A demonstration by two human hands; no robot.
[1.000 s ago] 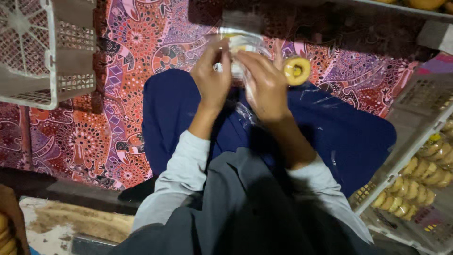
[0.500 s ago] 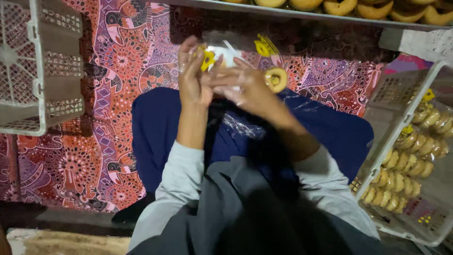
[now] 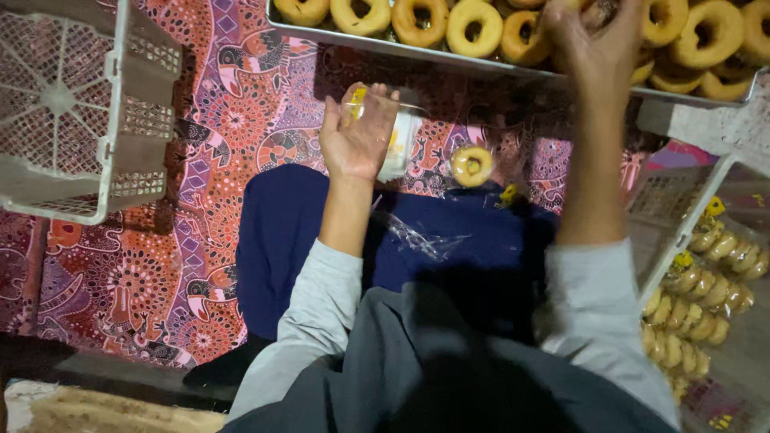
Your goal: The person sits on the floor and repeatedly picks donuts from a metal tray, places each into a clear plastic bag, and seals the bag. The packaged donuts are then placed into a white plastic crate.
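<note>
Left hand (image 3: 357,136) grip closed around a clear plastic bag (image 3: 393,140), below the metal tray (image 3: 481,56). Right hand (image 3: 597,40) over the tray's doughnuts (image 3: 473,24); grip state indeterminate.

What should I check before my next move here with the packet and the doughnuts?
1. Left hand has a grip on the clear packet: ok.
2. Right hand is at the doughnut tray: ok.
3. Right hand's grip on a doughnut: cannot tell, fingers blurred.
4. Loose doughnut lies apart on the patterned cloth: ok.
5. Packet's mouth open: cannot tell.
6. White crate lies away from both hands: ok.
</note>
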